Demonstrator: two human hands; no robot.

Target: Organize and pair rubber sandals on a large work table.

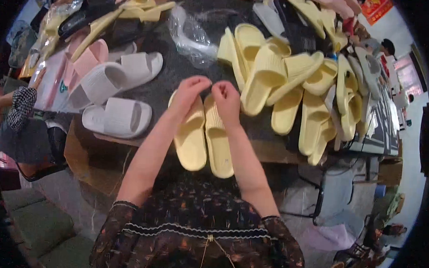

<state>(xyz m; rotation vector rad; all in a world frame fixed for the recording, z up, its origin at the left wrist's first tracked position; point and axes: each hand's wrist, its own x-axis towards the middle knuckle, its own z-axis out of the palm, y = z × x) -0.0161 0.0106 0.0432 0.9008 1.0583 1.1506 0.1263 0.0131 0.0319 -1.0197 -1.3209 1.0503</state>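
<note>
A pair of pale yellow slide slippers lies in front of me at the table's near edge, toes away from me. My left hand (pixel 191 94) is over the front part of the left slipper (pixel 190 145), its fingers pinched together. Close beside it, my right hand (pixel 226 102) is curled closed above the strap of the right slipper (pixel 219 148). The fingertips of both hands almost meet between the two toes. Whatever they hold there is hidden or too small to make out.
Grey slippers (pixel 125 117) and pink ones (pixel 92 54) lie to the left. Many yellow slippers (pixel 266 76) are heaped on the right. Crumpled clear plastic (pixel 194 41) lies beyond my hands on the dark table (pixel 174 66). Another person's checked sleeve (pixel 23 103) shows at far left.
</note>
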